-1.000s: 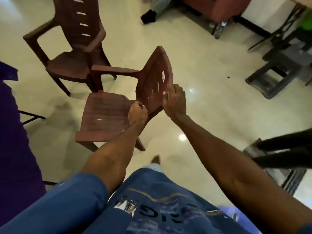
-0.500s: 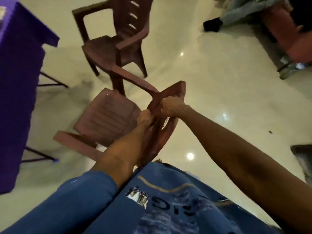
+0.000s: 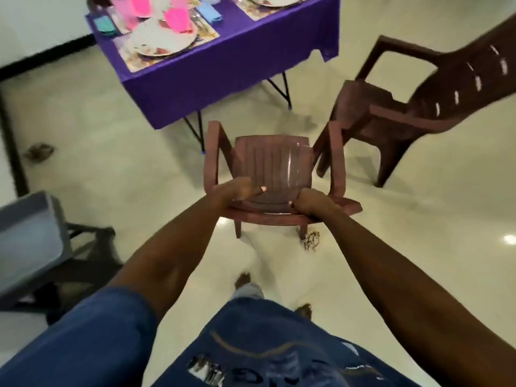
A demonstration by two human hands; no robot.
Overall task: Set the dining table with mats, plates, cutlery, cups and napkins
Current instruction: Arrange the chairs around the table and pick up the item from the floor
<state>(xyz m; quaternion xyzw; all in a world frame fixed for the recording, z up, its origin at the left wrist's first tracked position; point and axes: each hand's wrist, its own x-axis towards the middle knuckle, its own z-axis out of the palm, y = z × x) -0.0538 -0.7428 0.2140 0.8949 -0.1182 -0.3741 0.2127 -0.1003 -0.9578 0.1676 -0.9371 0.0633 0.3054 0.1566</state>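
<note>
Hands on chair: left hand [image 3: 237,189] and right hand [image 3: 314,203] each curl a closed grip over the top of the backrest of the brown chair [image 3: 272,169], which faces the desk [image 3: 223,65], near but apart. Risk: pushed too far, the armrests could snag the purple cloth and drag the settings. Count: two chairs, second chair [image 3: 418,107] alongside; two plates visible, near plate [image 3: 162,37] on its mat; cups blurred, uncounted.

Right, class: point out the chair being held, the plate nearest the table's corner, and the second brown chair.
held chair [image 3: 275,163], head view, on its ribbed seat
plate [image 3: 162,40], head view, on its centre
second brown chair [image 3: 458,88], head view, on its slotted backrest
</note>
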